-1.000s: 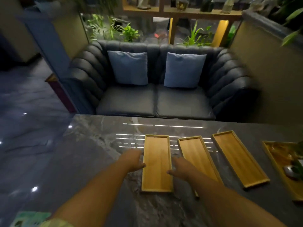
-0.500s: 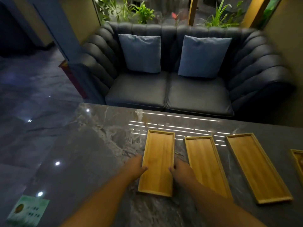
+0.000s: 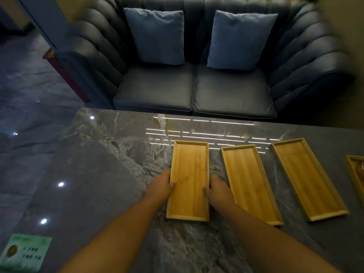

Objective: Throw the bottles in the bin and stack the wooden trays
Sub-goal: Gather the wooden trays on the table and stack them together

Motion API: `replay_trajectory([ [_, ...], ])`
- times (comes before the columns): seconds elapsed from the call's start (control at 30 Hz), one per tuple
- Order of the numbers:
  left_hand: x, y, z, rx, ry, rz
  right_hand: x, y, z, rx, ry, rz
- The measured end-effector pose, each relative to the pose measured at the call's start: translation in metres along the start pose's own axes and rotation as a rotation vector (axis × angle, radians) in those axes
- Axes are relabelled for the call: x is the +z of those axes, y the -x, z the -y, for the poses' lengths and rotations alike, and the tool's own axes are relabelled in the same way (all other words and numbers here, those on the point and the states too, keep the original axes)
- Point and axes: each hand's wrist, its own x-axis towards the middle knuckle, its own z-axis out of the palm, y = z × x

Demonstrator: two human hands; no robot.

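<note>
Three long wooden trays lie side by side on the dark marble table (image 3: pixel 102 174). The left tray (image 3: pixel 189 174) is gripped on both long sides: my left hand (image 3: pixel 160 187) holds its left rim with the thumb over the edge, and my right hand (image 3: pixel 218 189) holds its right rim the same way. The middle tray (image 3: pixel 250 184) lies just right of my right hand. The right tray (image 3: pixel 307 178) sits angled beyond it. A fourth tray (image 3: pixel 357 174) is cut off at the right edge. No bottles or bin are in view.
A dark blue sofa (image 3: pixel 193 89) with two light blue cushions stands right behind the table's far edge. A green card (image 3: pixel 25 253) lies on the table's near left corner. Glossy dark floor spreads to the left.
The view has tilted down and closer to the table. Both hands have closed in from beside the left tray to gripping its rims with thumbs over the edges.
</note>
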Motion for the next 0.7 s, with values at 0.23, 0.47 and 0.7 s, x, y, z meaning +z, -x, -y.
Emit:
replay_trajectory([
  [0.23, -0.001, -0.002, -0.003, 0.03, 0.009, 0.005, 0.0, -0.001, 0.006, 0.011, 0.069, 0.01],
  [0.47, -0.002, 0.004, -0.005, 0.056, 0.048, 0.01, 0.003, 0.008, 0.005, 0.0, 0.085, -0.008],
  [0.7, -0.001, 0.022, -0.001, 0.014, -0.005, 0.004, 0.012, 0.026, 0.003, 0.008, 0.135, 0.016],
])
